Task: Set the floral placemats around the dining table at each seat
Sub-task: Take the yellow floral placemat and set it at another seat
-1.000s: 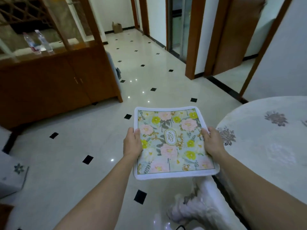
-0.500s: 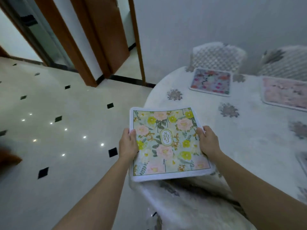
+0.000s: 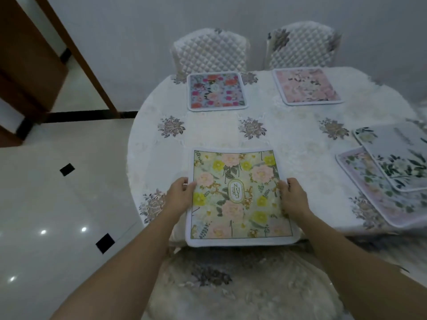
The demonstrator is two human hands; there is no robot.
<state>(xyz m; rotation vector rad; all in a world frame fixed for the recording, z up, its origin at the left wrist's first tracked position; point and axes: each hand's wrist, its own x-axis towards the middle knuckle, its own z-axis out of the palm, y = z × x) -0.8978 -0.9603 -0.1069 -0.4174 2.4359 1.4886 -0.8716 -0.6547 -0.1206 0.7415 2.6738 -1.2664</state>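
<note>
I hold a yellow-and-pink floral placemat (image 3: 238, 197) by its two side edges, my left hand (image 3: 179, 195) on the left edge and my right hand (image 3: 292, 197) on the right. It lies over the near edge of the round table (image 3: 208, 130), its near border sticking out past the rim. A bright red-and-blue placemat (image 3: 216, 91) and a pale pink placemat (image 3: 306, 85) lie flat at the two far seats. At the right, a white leafy placemat (image 3: 397, 155) overlaps a lilac floral placemat (image 3: 379, 188).
Two quilted chairs (image 3: 209, 51) (image 3: 302, 45) stand behind the table against the wall. A covered chair seat (image 3: 231, 285) is right below my arms. Shiny tiled floor (image 3: 57, 192) and a wooden door frame (image 3: 76, 51) lie to the left.
The view swung from the floor and cabinet round to the table. The placemat, held out over the floor before, now sits over the table's near edge at this seat.
</note>
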